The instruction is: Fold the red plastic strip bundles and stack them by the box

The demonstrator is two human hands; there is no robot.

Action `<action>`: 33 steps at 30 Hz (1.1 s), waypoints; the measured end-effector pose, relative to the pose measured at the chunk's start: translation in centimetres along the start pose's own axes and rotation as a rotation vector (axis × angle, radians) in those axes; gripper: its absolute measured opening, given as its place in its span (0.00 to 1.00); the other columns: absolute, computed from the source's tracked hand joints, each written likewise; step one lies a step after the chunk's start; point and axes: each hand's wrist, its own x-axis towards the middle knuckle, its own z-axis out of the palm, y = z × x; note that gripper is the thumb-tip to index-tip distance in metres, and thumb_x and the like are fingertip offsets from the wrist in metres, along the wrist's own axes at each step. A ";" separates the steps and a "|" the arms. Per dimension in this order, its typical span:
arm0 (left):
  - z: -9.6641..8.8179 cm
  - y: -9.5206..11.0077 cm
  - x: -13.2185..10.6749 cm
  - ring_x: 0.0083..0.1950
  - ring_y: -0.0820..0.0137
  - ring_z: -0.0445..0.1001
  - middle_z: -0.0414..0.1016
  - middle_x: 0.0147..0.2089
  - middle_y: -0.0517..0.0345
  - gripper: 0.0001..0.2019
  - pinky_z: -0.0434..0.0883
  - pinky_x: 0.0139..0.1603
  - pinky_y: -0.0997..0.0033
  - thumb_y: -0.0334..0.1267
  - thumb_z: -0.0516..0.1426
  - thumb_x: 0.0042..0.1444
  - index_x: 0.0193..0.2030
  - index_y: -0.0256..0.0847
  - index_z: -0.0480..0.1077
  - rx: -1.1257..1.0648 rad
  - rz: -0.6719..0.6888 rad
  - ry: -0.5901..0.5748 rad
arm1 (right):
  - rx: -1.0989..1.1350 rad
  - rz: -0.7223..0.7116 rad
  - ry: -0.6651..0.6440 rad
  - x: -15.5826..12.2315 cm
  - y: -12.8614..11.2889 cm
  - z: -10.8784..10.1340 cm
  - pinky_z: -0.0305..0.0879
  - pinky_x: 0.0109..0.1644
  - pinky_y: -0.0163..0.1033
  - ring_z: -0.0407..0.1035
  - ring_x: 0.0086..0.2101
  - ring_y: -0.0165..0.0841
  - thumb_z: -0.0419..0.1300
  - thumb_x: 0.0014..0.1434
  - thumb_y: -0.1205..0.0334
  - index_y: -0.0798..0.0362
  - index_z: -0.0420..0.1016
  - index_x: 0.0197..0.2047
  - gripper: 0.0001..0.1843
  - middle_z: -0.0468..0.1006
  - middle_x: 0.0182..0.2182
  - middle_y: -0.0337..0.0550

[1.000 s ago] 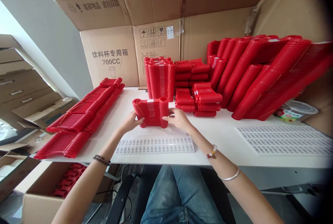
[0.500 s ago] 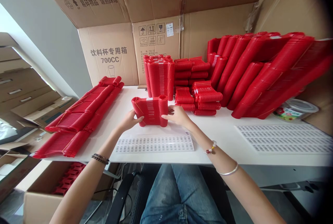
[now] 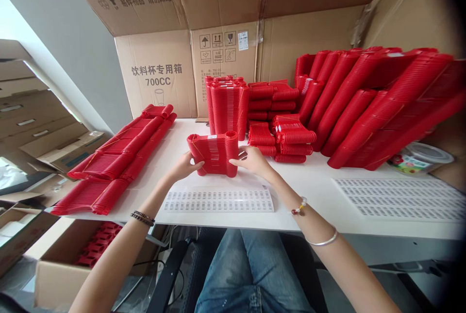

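Upright on the white table in front of me is a stack of red plastic pieces [image 3: 214,155], ribbed along its face, with a rounded column at each end and a small white label on top. My left hand [image 3: 185,166] grips its left end, thumb across the front. At its right end, my right hand [image 3: 251,160] holds the column between thumb and fingers. Just nearer to me lies a sheet of small printed labels [image 3: 218,201]. Behind the held stack stands a taller group of red stacks [image 3: 227,109].
Long red stacks [image 3: 124,157] lie along the table's left side. Shorter red bundles [image 3: 293,136] are piled right of centre, beside tall leaning stacks [image 3: 349,104]. At right are a clear plastic tub [image 3: 418,157] and another label sheet [image 3: 396,199]. A cardboard screen [image 3: 156,75] closes off the back.
The whole view has shifted slightly to the right. Both hands keep their hold on the red stack, which stays in the same place on the table.
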 end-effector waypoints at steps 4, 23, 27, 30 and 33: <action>-0.1 0.0 0.0 0.46 0.57 0.76 0.79 0.42 0.51 0.16 0.73 0.51 0.55 0.48 0.60 0.50 0.42 0.40 0.74 0.012 0.002 -0.016 | -0.030 0.001 0.004 0.0 -0.4 -0.2 0.71 0.38 0.38 0.77 0.34 0.34 0.69 0.51 0.67 0.55 0.77 0.36 0.09 0.82 0.37 0.45; -0.1 0.2 0.1 0.50 0.55 0.76 0.79 0.45 0.48 0.16 0.72 0.54 0.52 0.47 0.57 0.51 0.42 0.39 0.72 0.077 0.001 -0.049 | -0.166 -0.049 -0.023 0.3 0.0 -0.3 0.70 0.44 0.41 0.76 0.39 0.38 0.70 0.48 0.66 0.56 0.79 0.39 0.12 0.82 0.39 0.47; -0.2 0.3 0.1 0.48 0.54 0.76 0.79 0.44 0.48 0.15 0.73 0.51 0.52 0.48 0.57 0.51 0.40 0.39 0.71 0.090 0.002 -0.051 | -0.153 -0.055 -0.028 0.2 -0.4 -0.5 0.69 0.43 0.41 0.76 0.38 0.37 0.69 0.49 0.66 0.56 0.79 0.38 0.12 0.82 0.38 0.47; -0.2 0.5 0.0 0.47 0.55 0.76 0.79 0.44 0.48 0.16 0.73 0.50 0.53 0.48 0.57 0.51 0.40 0.39 0.71 0.097 0.004 -0.051 | -0.151 -0.062 -0.027 0.2 -0.4 -0.6 0.70 0.43 0.40 0.76 0.38 0.37 0.69 0.49 0.65 0.56 0.79 0.39 0.12 0.82 0.38 0.47; -0.2 0.6 -0.1 0.46 0.57 0.77 0.79 0.43 0.49 0.15 0.74 0.49 0.55 0.47 0.56 0.51 0.41 0.40 0.71 0.102 0.007 -0.046 | -0.156 -0.076 -0.022 0.3 -0.2 -0.4 0.70 0.42 0.41 0.75 0.38 0.37 0.69 0.49 0.65 0.56 0.79 0.39 0.12 0.82 0.38 0.46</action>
